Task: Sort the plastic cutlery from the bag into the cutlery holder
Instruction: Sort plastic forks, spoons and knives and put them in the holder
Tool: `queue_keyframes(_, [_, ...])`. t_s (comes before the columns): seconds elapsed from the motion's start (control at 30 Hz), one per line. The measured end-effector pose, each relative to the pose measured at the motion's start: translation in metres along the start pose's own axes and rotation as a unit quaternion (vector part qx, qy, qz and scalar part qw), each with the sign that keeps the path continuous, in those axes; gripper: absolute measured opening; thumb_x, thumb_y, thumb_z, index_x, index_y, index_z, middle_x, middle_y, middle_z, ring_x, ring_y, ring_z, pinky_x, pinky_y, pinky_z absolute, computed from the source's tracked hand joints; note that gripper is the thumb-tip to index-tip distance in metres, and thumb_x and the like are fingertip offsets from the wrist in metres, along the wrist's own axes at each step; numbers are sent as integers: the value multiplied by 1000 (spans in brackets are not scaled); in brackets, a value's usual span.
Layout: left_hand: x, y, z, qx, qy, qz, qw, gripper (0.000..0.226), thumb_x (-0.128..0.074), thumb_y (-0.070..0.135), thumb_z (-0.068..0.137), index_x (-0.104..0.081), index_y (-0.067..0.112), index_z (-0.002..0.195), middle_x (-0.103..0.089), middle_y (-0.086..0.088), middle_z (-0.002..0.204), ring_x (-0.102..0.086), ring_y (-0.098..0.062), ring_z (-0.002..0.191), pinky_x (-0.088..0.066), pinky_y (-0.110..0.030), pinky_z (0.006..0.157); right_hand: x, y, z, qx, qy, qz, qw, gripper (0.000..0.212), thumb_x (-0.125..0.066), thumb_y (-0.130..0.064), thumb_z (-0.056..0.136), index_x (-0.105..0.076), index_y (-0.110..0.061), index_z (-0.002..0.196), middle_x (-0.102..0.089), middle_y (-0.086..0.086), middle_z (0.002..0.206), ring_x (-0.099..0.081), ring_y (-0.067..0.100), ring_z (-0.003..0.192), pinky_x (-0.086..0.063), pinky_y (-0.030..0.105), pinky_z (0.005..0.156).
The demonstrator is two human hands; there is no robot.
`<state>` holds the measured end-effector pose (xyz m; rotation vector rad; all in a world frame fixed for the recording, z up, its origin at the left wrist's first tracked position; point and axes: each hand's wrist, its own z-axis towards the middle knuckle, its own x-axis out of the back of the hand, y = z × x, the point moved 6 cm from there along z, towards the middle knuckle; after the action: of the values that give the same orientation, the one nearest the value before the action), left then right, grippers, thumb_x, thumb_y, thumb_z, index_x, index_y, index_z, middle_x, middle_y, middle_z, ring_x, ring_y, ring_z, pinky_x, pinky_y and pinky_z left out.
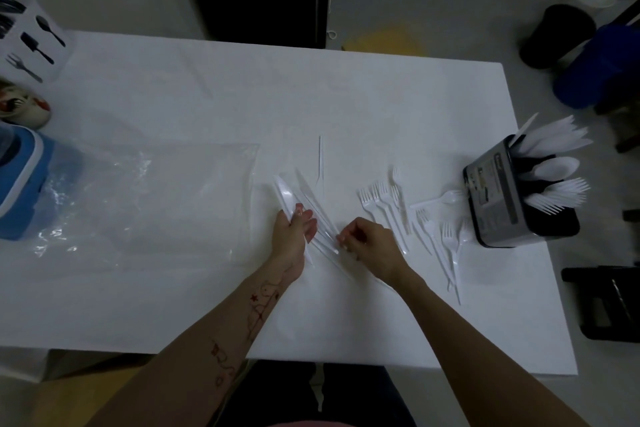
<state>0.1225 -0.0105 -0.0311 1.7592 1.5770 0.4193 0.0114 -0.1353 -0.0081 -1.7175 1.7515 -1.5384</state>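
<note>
Several white plastic knives (304, 194) lie fanned on the white table (207, 305) at its middle. My left hand (292, 230) is closed around the lower ends of a bunch of them. My right hand (367, 243) pinches the handle end of a knife just to the right. One knife (321, 163) lies apart, farther back. Several white forks (384, 204) and a spoon (440, 200) lie to the right. The dark cutlery holder (495, 194) stands near the right edge, holding knives, spoons and forks. The clear plastic bag (145, 201) lies flat at the left.
A blue and white container (20, 191) sits at the left edge, partly under the bag. A white cutlery box (34, 42) with printed utensil icons is at the back left corner. Dark and blue bins (588, 59) stand on the floor at the right.
</note>
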Motion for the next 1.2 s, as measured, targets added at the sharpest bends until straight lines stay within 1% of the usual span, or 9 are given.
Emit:
queue_keyframes(0.17, [-11,4,-3,5,-21,-33,999,22,-40,15,102,-48,7,121,-66,-11,102,-66,-23,87,-57,-33,70,-7,-7,2,23,-69,-35,997,13,-64,-24,92,-67,-14,84,-72,-1,76,-68,16,71,-56,29,71])
queue_keyframes(0.33, [9,6,9,18,47,-19,999,19,-44,20,101,-49,6,112,-56,-4,84,-53,-15,65,-52,-26,55,8,-24,44,82,33,-147,985,16,-58,-25,97,-70,-14,96,-71,4,88,-66,20,80,-50,28,71])
queue_keyframes(0.47, [17,2,10,9,33,12,999,23,-45,21,101,-52,6,116,-58,-3,82,-54,-14,65,-50,-24,56,5,-52,99,169,88,-288,939,25,-57,-5,94,-66,-9,117,-65,16,108,-59,33,98,-53,41,75])
queue_keyframes(0.57, [17,-2,9,-2,17,7,1000,19,-44,18,101,-53,10,115,-58,-1,84,-53,-12,68,-49,-24,62,-2,-72,130,223,47,-409,883,43,-55,6,89,-58,-13,127,-56,17,118,-52,36,106,-47,42,80])
queue_keyframes(0.67, [15,-5,10,-10,2,10,1000,18,-45,11,100,-54,11,116,-56,-1,83,-51,-11,66,-49,-19,57,-6,-79,143,258,-16,-496,829,39,-55,3,89,-56,-16,123,-49,14,120,-47,34,110,-39,40,84])
queue_keyframes(0.8, [17,-8,12,-18,1,24,1000,21,-46,3,98,-56,11,115,-57,-1,82,-52,-10,64,-50,-14,55,-4,-80,147,287,-31,-562,776,21,-63,-6,88,-60,-12,108,-51,14,116,-47,33,105,-37,38,78])
queue_keyframes(0.93, [16,-7,8,-25,14,10,1000,13,-44,5,99,-56,7,101,-58,-3,81,-52,-12,66,-50,-12,55,10,-69,136,299,-43,-605,737,24,-67,-13,87,-59,-7,109,-55,14,114,-54,33,104,-41,39,75])
queue_keyframes(1.07, [9,-9,3,-14,-14,-11,1000,11,-48,11,99,-58,8,96,-68,-8,87,-66,-18,77,-54,-20,66,34,-59,115,314,25,-525,791,17,-70,-9,86,-57,-3,95,-62,15,88,-58,34,80,-38,37,62])
queue_keyframes(1.2, [-3,-10,-6,5,-54,-26,998,17,-47,14,100,-53,4,112,-70,-10,102,-70,-22,89,-57,-25,70,53,-62,91,262,113,-281,916,9,-53,-13,98,-52,-5,99,-59,11,88,-54,28,78,-42,37,64])
